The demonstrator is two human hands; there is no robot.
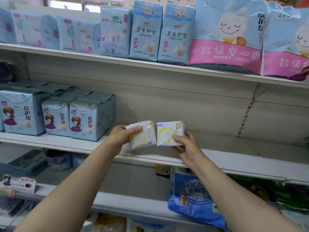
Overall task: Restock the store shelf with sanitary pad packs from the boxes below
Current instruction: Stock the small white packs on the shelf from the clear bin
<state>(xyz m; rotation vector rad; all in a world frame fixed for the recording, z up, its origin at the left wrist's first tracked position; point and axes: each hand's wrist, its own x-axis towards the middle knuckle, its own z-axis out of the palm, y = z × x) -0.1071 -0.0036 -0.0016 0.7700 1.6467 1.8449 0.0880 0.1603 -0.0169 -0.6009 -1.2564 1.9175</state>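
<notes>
Fingers: your left hand (120,137) has its thumb curled over the front of the left pack (141,135), fingers wrapped behind it; your right hand (187,146) pinches the right pack (169,133), thumb across the face, fingers tucked behind and under. Both grips closed firmly on a pack, nothing loose.

Middle shelf (234,162): the biggest thing in play, and its bare stretch runs from centre out toward 3 o'clock. That's your landing zone.

Upper shelf (117,60): at 12 o'clock, lined with blue packs and big pink-banded bunny bags (229,37) at 1 o'clock.

Blue girl-print packs (55,114): standing in rows at 9 o'clock on the middle shelf, just beside your left hand.

Blue bag (192,196): down at 5 o'clock, on the shelf below.

The two packs: white with yellow swirls, held side by side, edges touching or very nearly, hovering over the middle shelf's front part, dead centre. The left one tilts slightly; the right one is squarer, ABC print showing.

Step in hand: placing, I'd say; packs are up at shelf level but not yet set down.

Next move: likely push both back toward the rear wall, stand them upright next to the blue rows, fronts out, then let go cleanly.
</notes>
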